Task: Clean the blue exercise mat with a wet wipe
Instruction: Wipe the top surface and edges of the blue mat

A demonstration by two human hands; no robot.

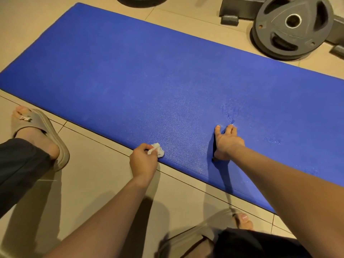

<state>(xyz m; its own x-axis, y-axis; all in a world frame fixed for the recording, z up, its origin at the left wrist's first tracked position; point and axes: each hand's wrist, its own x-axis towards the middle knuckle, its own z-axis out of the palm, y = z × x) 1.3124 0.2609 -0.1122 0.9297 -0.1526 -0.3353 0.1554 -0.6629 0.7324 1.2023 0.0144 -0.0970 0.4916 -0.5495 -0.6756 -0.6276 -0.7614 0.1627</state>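
Note:
The blue exercise mat (149, 75) lies flat on the tiled floor and fills most of the view. My left hand (143, 161) grips a crumpled white wet wipe (157, 149) and holds it against the mat's near edge. A little to the right, my right hand (226, 143) presses on the mat with its fingers spread and fairly straight. Wet streaks (230, 112) shine on the mat just beyond the right hand's fingertips.
Grey weight plates (292, 27) lean against a rack base (240, 8) beyond the mat's far right edge. Another dark plate (141, 0) shows at the top. My feet in beige slides stand on the tiles, one at the left (39, 135) and one at the bottom (214, 231).

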